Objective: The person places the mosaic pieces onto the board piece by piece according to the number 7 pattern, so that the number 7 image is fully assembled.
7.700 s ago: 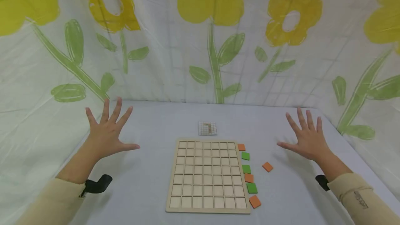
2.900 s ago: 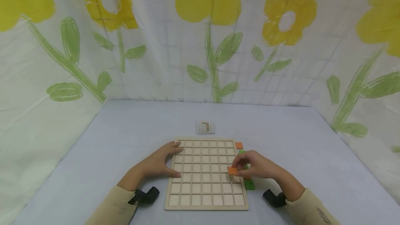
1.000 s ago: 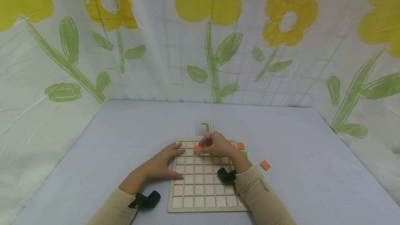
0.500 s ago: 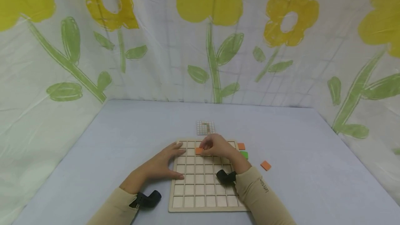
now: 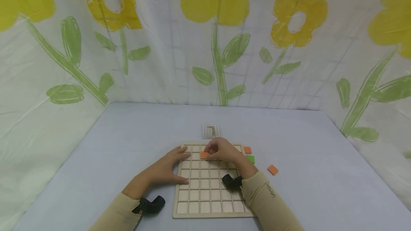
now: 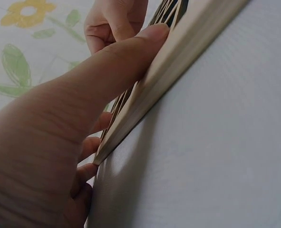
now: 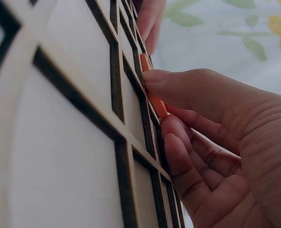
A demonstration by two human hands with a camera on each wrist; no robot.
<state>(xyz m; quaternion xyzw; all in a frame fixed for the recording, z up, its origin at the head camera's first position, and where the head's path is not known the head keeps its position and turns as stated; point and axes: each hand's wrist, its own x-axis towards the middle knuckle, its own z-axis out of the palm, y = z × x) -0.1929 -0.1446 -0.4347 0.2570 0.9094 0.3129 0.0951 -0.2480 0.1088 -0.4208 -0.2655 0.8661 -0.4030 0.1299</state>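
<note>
A wooden grid board (image 5: pixel 205 207) lies on the table. My right hand (image 5: pixel 221 149) pinches a square orange tile (image 5: pixel 204 155) between thumb and fingers, at the third cell from the left in the second row from the back. Seen from the right wrist, the tile (image 7: pixel 155 100) stands tilted against the grid's ridges; whether it sits in the cell I cannot tell. My left hand (image 5: pixel 163 167) rests on the board's left edge, fingers spread. In the left wrist view its thumb (image 6: pixel 130 50) presses the wooden rim.
Behind the board lies a small printed grid card (image 5: pixel 210 131). By the right edge are an orange tile (image 5: pixel 247 150) and a green tile (image 5: pixel 250 159). Another orange tile (image 5: pixel 273 169) lies farther right. My right forearm hides part of the board's right side.
Both hands were raised apart at first. The left came to the board's edge; the right took an orange tile and carried it left across the grid, lowering it slightly in the last second.
</note>
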